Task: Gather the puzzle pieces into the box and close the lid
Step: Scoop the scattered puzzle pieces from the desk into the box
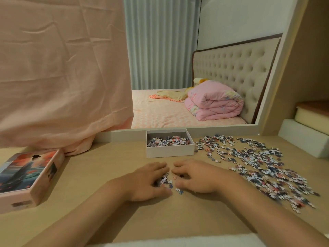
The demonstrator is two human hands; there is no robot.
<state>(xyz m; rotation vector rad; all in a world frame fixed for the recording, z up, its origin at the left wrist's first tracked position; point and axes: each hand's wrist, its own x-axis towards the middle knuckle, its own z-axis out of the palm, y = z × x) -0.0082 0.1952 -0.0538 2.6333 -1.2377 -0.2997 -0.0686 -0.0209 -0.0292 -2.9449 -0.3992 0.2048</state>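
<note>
Part of the small heap of puzzle pieces (167, 181) lies hidden under the left hand (147, 181), and motion blurs both forearms. The left hand and the right hand (200, 177) rest palm down on the bench (106, 166); their fingers (183, 165) are loosely bent, hemming the heap in from both sides without clasping it. Beyond them the white box (170, 151) stands open, with pieces in it. Many tiny blue, pink and white loose pieces (258, 163) spread to its right. The picture-printed lid (26, 175), cut off at the frame's left edge, lies well apart.
</note>
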